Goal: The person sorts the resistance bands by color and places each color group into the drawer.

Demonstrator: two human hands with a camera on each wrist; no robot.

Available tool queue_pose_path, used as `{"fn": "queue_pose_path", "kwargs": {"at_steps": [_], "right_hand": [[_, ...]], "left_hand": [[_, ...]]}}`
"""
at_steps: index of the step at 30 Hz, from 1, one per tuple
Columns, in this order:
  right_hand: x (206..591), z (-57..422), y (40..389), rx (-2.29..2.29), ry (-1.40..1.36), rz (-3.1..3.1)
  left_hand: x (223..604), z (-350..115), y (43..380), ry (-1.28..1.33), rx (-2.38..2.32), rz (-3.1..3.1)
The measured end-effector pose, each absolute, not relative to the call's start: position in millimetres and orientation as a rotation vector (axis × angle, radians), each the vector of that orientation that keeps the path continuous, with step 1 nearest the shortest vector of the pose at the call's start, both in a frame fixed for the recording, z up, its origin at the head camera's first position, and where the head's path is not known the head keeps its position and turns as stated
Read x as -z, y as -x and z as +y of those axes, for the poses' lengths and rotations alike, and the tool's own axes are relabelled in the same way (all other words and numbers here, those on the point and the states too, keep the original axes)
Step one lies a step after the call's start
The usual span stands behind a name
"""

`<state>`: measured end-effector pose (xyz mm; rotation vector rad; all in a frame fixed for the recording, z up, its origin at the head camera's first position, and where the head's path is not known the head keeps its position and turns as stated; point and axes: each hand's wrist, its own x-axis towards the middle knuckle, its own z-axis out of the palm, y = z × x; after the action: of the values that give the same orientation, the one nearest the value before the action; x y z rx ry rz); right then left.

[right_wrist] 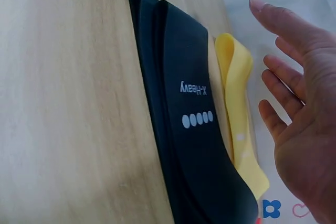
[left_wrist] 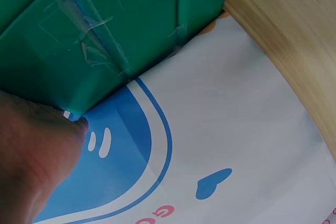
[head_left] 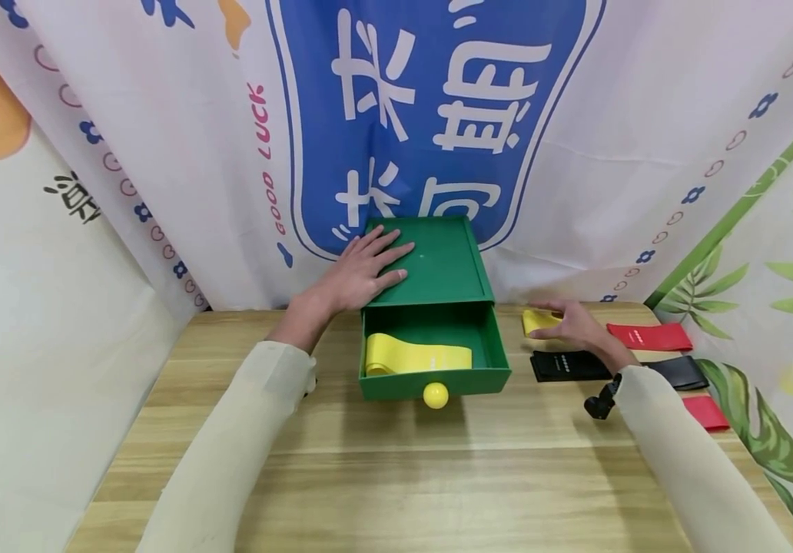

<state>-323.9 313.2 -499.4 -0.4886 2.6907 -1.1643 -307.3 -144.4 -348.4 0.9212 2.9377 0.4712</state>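
Observation:
My left hand [head_left: 351, 280] rests with spread fingers on the top of a green box [head_left: 448, 265]. Out from the box's front stands its drawer [head_left: 479, 382], with a round yellow knob [head_left: 436, 395]. A folded yellow resistance band [head_left: 431, 356] lies inside the drawer. Over on the right, my right hand [head_left: 579, 326] hovers over a second yellow resistance band [head_left: 538, 321], thumb and fingers apart. The right wrist view shows that band [right_wrist: 239, 103] lying beside a folded black "X-Heavy" band [right_wrist: 184, 72], with the hand's fingers loosely bent and holding nothing.
Farther right lie a red band [head_left: 652, 336], another black band [head_left: 680, 372] and a second red band [head_left: 708, 412], partly behind my right forearm. A printed curtain [head_left: 562, 192] hangs close behind the box. The wooden table [head_left: 396, 476] extends toward me.

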Motion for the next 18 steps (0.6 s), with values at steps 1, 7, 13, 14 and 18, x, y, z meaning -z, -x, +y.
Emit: {"fn": "queue_pose_path", "kwargs": {"at_steps": [1, 7, 13, 14, 18], "right_hand": [[501.5, 313.1, 325.0, 1.153, 0.484, 2.697], [510.1, 312.3, 331.4, 1.096, 0.454, 2.727], [515.5, 310.8, 332.3, 1.111, 0.414, 2.717], [516.4, 310.3, 332.3, 1.115, 0.415, 2.719], [520.3, 308.5, 333.1, 1.117, 0.419, 2.737]], "left_hand": [[348.5, -144.4, 307.3, -0.920, -0.470, 2.938], [349.1, -145.0, 307.5, -0.918, -0.472, 2.943], [349.5, -144.2, 307.3, -0.915, -0.459, 2.944], [349.5, -144.1, 307.3, -0.915, -0.460, 2.945], [349.7, -144.1, 307.1, -0.911, -0.463, 2.947]]}}
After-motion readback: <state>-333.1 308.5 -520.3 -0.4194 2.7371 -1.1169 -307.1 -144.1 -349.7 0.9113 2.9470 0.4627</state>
